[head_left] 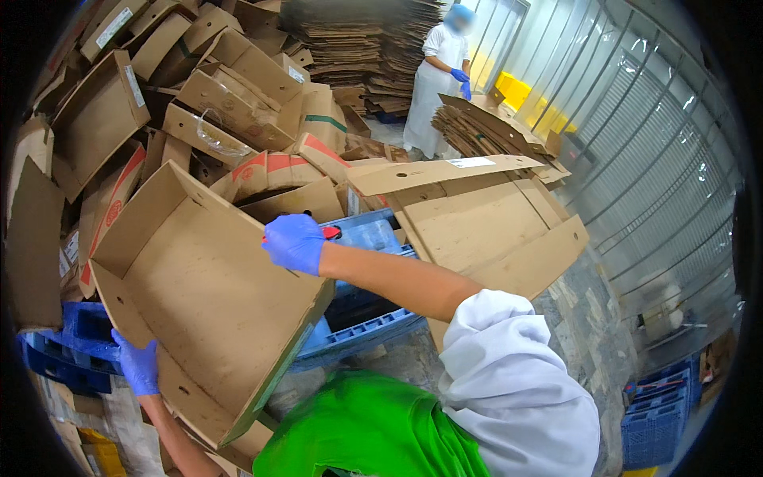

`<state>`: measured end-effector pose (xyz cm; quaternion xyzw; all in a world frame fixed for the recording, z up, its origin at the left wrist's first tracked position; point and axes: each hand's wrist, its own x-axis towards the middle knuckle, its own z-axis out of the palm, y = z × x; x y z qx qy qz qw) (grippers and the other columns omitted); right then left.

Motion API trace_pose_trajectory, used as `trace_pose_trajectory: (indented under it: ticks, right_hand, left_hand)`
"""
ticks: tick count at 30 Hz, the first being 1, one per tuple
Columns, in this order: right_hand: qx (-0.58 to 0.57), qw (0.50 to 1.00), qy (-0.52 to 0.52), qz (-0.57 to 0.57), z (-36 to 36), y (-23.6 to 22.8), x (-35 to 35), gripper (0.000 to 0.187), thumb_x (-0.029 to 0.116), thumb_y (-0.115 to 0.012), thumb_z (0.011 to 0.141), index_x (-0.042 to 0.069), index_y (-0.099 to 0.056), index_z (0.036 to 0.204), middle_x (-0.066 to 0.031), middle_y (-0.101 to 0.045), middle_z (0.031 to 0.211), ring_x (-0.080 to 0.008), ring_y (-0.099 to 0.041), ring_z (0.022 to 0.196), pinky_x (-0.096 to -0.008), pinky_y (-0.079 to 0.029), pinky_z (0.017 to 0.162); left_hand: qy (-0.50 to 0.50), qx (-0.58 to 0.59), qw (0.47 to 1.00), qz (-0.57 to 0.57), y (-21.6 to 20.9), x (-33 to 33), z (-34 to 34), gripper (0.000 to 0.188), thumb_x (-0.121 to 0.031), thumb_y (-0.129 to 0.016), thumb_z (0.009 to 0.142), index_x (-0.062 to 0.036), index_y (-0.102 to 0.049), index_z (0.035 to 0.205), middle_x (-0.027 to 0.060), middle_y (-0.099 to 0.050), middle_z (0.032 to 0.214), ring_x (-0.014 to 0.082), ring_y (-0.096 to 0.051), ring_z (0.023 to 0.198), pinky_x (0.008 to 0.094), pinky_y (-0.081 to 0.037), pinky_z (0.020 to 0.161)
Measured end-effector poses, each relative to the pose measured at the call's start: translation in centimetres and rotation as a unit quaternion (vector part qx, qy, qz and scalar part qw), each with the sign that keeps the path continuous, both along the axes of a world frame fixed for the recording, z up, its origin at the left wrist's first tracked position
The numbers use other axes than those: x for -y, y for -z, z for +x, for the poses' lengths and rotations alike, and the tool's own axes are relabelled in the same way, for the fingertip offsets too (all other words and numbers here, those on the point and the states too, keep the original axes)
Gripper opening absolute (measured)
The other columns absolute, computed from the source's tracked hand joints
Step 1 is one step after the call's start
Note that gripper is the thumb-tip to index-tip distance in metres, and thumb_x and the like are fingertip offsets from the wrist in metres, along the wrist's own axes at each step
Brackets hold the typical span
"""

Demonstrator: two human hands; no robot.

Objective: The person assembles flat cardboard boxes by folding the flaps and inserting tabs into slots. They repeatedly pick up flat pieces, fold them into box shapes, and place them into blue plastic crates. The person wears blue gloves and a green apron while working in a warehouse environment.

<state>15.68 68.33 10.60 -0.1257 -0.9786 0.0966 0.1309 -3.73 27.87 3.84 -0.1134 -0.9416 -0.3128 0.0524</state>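
An open, shallow cardboard box [214, 294] is tilted in front of me, its inside bare. My left hand [139, 364], in a blue-violet glove, grips the box's lower left wall with the thumb apart from the fingers. At the upper right wall, my gloved right hand [294, 245] is closed in a fist around a small red-handled tool [331, 232]. Its working end is hidden, and I cannot tell whether it touches the cardboard. A flattened cardboard box [469, 230] lies just beyond my right forearm.
Used cardboard boxes [238, 87] are heaped at the far left. Blue plastic pallets [358, 318] are beneath and beside the work. A co-worker [439, 79] stands at the back by stacked flat cardboard [485, 131]. Strip curtains [628, 119] hang on the right, above a blue crate [656, 421].
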Motion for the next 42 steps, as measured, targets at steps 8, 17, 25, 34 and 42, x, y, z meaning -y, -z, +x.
trace_pose_trajectory:
  ticks: [8, 17, 25, 34, 42]
  right_hand:
    - [-0.036, 0.998, -0.030, -0.045, -0.7, 0.7, -0.6, 0.024, 0.023, -0.062, 0.084, 0.003, -0.072, 0.074, -0.0208, -0.068, 0.072, -0.0373, -0.069, 0.068, -0.0465, -0.055, 0.062]
    - [-0.035, 0.996, -0.042, -0.063, -0.5, 0.6, -1.0, 0.020, 0.019, -0.063, 0.081, 0.002, -0.071, 0.074, -0.0219, -0.068, 0.072, -0.0381, -0.069, 0.069, -0.0450, -0.055, 0.062]
    - [-0.061, 0.992, -0.068, -0.085, -0.3, 0.6, -1.8, 0.015, 0.013, -0.062, 0.077, 0.003, -0.073, 0.076, -0.0226, -0.069, 0.077, -0.0385, -0.070, 0.072, -0.0463, -0.056, 0.067]
    - [-0.019, 0.987, -0.093, -0.127, -0.6, 0.8, -3.8, 0.033, 0.035, -0.062, 0.085, 0.006, -0.070, 0.072, -0.0214, -0.066, 0.073, -0.0429, -0.065, 0.070, -0.0515, -0.050, 0.062]
    - [0.038, 0.992, -0.053, -0.108, -0.8, 0.0, -3.9, 0.044, 0.040, -0.065, 0.089, -0.003, -0.067, 0.080, -0.0300, -0.065, 0.083, -0.0469, -0.064, 0.084, -0.0522, -0.051, 0.074]
  left_hand:
    - [-0.021, -0.014, 0.999, -0.022, 0.6, 1.7, -0.9, 0.092, -0.004, -0.076, 0.074, 0.0055, -0.025, 0.150, 0.0297, -0.055, 0.133, 0.0376, -0.058, 0.121, 0.0415, -0.046, 0.101]
    - [-0.022, 0.001, 1.000, -0.006, 0.6, 2.2, -0.4, 0.092, -0.002, -0.073, 0.074, 0.0002, -0.025, 0.152, 0.0281, -0.059, 0.129, 0.0347, -0.062, 0.115, 0.0396, -0.049, 0.098]
    - [0.039, -0.014, 0.999, 0.017, 0.8, 3.1, -1.1, 0.092, 0.001, -0.072, 0.071, 0.0007, -0.029, 0.151, 0.0261, -0.056, 0.134, 0.0314, -0.059, 0.118, 0.0392, -0.047, 0.101]
    - [0.115, 0.014, 0.988, 0.098, -2.3, 2.2, 1.4, 0.077, -0.006, -0.074, 0.074, 0.0018, -0.042, 0.143, 0.0185, -0.060, 0.132, 0.0259, -0.057, 0.121, 0.0379, -0.043, 0.106]
    - [0.041, 0.066, 0.987, 0.140, -2.1, 4.4, 3.6, 0.067, 0.000, -0.070, 0.073, 0.0008, -0.051, 0.138, 0.0130, -0.066, 0.121, 0.0195, -0.061, 0.109, 0.0339, -0.046, 0.100]
